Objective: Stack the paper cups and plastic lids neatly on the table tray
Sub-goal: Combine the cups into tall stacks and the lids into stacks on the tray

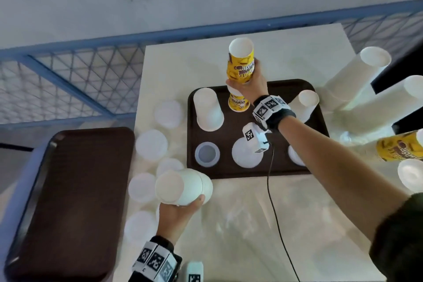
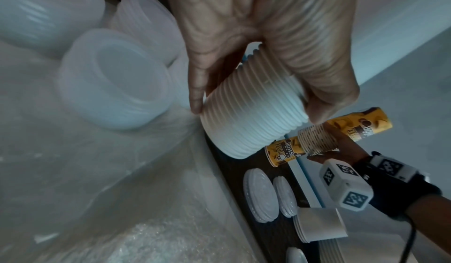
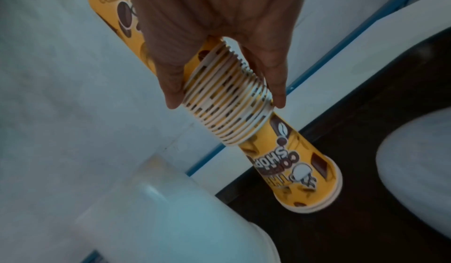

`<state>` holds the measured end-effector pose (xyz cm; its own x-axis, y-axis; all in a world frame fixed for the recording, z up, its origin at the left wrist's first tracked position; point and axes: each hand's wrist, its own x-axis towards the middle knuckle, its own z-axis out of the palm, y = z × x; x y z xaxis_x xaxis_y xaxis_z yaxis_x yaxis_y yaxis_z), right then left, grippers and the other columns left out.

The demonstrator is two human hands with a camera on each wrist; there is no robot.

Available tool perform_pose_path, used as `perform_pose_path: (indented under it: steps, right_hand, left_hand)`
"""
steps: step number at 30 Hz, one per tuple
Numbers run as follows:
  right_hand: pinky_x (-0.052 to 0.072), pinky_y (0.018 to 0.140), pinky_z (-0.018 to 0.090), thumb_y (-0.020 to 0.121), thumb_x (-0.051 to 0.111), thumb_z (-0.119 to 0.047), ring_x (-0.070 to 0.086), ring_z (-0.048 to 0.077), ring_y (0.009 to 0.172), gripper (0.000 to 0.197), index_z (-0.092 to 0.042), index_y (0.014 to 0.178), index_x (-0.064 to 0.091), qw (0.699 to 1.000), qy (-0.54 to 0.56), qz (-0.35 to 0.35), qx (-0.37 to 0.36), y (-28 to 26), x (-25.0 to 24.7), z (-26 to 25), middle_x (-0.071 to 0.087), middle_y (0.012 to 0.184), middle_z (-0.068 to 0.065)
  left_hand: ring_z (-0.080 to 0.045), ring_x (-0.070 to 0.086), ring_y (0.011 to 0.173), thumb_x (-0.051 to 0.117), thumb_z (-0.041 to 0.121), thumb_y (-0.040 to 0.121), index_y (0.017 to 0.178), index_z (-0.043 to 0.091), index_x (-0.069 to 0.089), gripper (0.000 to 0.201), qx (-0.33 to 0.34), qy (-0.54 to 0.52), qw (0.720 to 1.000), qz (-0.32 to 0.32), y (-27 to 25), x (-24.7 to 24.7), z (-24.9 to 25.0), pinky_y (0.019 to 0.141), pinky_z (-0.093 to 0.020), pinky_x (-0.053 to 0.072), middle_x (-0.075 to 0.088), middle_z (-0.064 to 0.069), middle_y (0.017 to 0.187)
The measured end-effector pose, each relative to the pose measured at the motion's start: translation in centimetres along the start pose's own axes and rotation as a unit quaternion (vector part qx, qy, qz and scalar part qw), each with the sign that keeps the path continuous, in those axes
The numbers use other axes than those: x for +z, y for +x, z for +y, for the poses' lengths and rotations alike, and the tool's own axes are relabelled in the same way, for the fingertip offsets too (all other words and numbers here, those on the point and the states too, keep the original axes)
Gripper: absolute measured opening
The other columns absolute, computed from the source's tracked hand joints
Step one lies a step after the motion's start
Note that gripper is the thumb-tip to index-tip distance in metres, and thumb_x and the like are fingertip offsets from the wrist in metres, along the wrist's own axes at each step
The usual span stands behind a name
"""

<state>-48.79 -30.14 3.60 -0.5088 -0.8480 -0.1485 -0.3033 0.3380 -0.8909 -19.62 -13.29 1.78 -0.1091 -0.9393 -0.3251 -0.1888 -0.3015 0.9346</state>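
My right hand (image 1: 245, 75) grips a stack of yellow printed paper cups (image 1: 241, 62) above the far part of the dark brown tray (image 1: 229, 135). In the right wrist view the right hand (image 3: 225, 103) holds the stacked rims (image 3: 227, 113), which sit over the top of more yellow cups (image 3: 305, 170) standing rim-down on the tray (image 3: 341, 151). My left hand (image 1: 180, 204) holds a stack of white cups (image 1: 183, 186) on its side, just off the tray's near-left corner. The left wrist view shows the left hand (image 2: 256, 113) round their ribbed rims (image 2: 253, 128).
The tray also carries a white cup stack (image 1: 207, 110), another white cup (image 1: 306, 103) and lid piles (image 1: 246, 153). Loose translucent lid stacks (image 1: 151, 147) lie left of it. Tall white cup stacks (image 1: 352, 75) and yellow cups (image 1: 400, 146) lean at right. A second tray (image 1: 68, 201) is at left.
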Motion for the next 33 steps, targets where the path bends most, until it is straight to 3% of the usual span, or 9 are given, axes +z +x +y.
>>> perform_pose_path:
  steps: [7,10,14,17,22,24,26,29,33]
  right_hand:
    - [0.035,0.105,0.037,0.075,0.076,-0.025,0.04,0.03,0.132,0.1,-0.02,0.148,0.008,0.997,-0.007,-0.023,0.071,-3.5,-0.7,2.8,0.038,0.145,0.017]
    - [0.042,0.097,0.03,0.082,0.069,-0.023,0.055,0.026,0.116,0.068,-0.017,0.139,0.034,0.996,0.002,-0.015,0.089,-8.2,-3.2,6.1,0.056,0.125,0.013]
    - [0.051,0.09,0.039,0.083,0.068,-0.019,0.062,0.02,0.091,0.038,-0.015,0.118,0.055,0.992,0.006,0.01,0.123,-16.6,-6.5,12.3,0.061,0.092,0.0]
    - [0.047,0.079,0.026,0.083,0.067,-0.019,0.062,0.019,0.085,0.032,-0.017,0.114,0.058,0.986,-0.037,-0.012,0.16,-23.7,-9.0,15.5,0.063,0.091,0.0]
    - [0.051,0.071,0.012,0.066,0.069,-0.056,0.066,0.004,0.079,0.039,-0.032,0.095,0.06,0.962,0.013,-0.005,0.272,-33.9,-13.1,18.4,0.069,0.086,-0.006]
    - [0.047,0.062,0.006,0.063,0.074,-0.052,0.068,0.008,0.077,0.037,-0.028,0.087,0.062,0.943,0.016,0.031,0.332,-37.0,-14.0,19.5,0.07,0.081,-0.005]
    - [0.049,0.064,0.012,0.062,0.078,-0.043,0.067,0.013,0.073,0.035,-0.02,0.084,0.063,0.921,-0.005,0.097,0.377,-39.3,-14.9,20.3,0.07,0.079,0.002]
    - [0.049,0.072,0.033,0.066,0.082,-0.026,0.063,0.024,0.08,0.05,-0.007,0.104,0.056,0.885,0.002,0.208,0.416,-40.8,-16.6,20.7,0.065,0.09,0.013]
    - [0.047,0.091,0.039,0.063,0.084,-0.016,0.055,0.026,0.101,0.086,-0.013,0.133,0.034,0.887,0.028,0.29,0.359,-40.3,-18.0,21.3,0.053,0.113,0.011]
  left_hand:
    - [-0.017,0.058,0.107,0.077,0.045,0.037,0.113,0.028,0.052,0.082,-0.002,0.031,0.999,-0.032,1.7,2.1,1.2,0.089,-0.028,0.045,0.061,0.001,0.111]
    - [-0.016,0.06,0.105,0.076,0.045,0.04,0.11,0.028,0.054,0.075,0.023,0.036,0.995,-0.085,3.8,5.1,2.8,0.083,-0.019,0.049,0.063,0.001,0.11]
    - [0.0,0.061,0.1,0.076,0.042,0.049,0.11,0.026,0.054,0.067,0.095,0.053,0.979,-0.17,6.9,11.2,6.0,0.088,-0.02,0.049,0.064,0.004,0.108]
    - [-0.001,0.062,0.1,0.078,0.037,0.055,0.112,0.025,0.055,0.064,0.136,0.055,0.961,-0.232,9.2,16.9,8.5,0.091,-0.033,0.05,0.064,0.012,0.106]
    - [-0.017,0.061,0.108,0.082,0.04,0.058,0.124,0.009,0.047,0.08,0.194,0.086,0.94,-0.267,13.5,25.3,11.8,0.095,-0.047,0.048,0.063,-0.005,0.117]
    - [-0.022,0.06,0.108,0.082,0.047,0.054,0.125,0.014,0.043,0.088,0.18,0.11,0.942,-0.26,14.7,27.7,12.2,0.09,-0.053,0.05,0.061,-0.006,0.119]
    - [-0.025,0.06,0.106,0.079,0.051,0.05,0.125,0.019,0.04,0.091,0.16,0.131,0.945,-0.252,15.3,29.5,12.1,0.084,-0.056,0.051,0.061,-0.005,0.118]
    - [-0.025,0.057,0.11,0.078,0.047,0.052,0.128,0.018,0.036,0.091,0.143,0.169,0.944,-0.244,15.2,30.8,11.3,0.09,-0.047,0.051,0.058,-0.004,0.121]
    - [-0.026,0.04,0.131,0.083,0.031,0.066,0.144,0.012,0.017,0.104,0.103,0.21,0.944,-0.233,14.8,30.7,9.2,0.106,-0.033,0.034,0.039,-0.009,0.144]
